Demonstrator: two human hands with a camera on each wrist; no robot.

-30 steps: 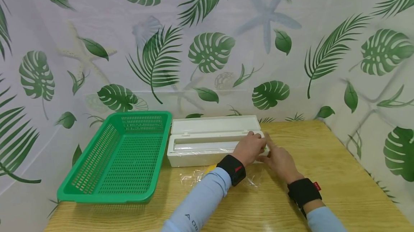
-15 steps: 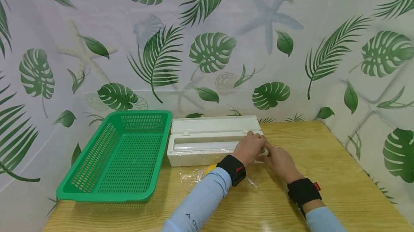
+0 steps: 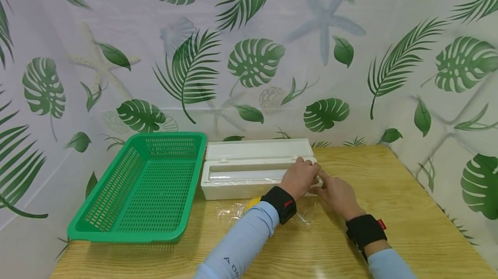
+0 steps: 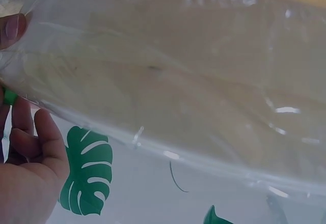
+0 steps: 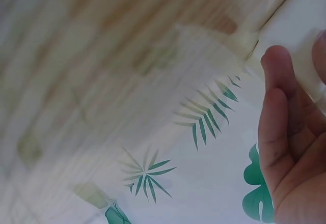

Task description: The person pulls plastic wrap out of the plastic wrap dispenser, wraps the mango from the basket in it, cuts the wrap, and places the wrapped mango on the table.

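A white cling film dispenser [image 3: 229,190] lies lengthwise with its lid [image 3: 258,150] raised at the back and a white roll [image 3: 237,175] inside. Clear film [image 4: 168,96] hangs over its front and spreads crumpled on the table. Reaching across to the dispenser's right end, my left hand [image 3: 298,179] has curled fingers about a small green slide cutter [image 4: 9,95], mostly covered. My right hand [image 3: 337,194] meets it there, its bent fingers and thumb holding the dispenser's end. The exact contact is partly hidden.
A green perforated basket [image 3: 186,210] stands left of the dispenser. Below the dispenser, a yellow item [image 3: 252,203] shows partly beside the left forearm, near the film. The wooden table [image 3: 404,210] meets a leaf-patterned sheet [image 3: 249,97] behind.
My right index finger has bent down from a straighter pose, and the green spot between the hands is now hidden in the head view. Dispenser and film have stayed put.
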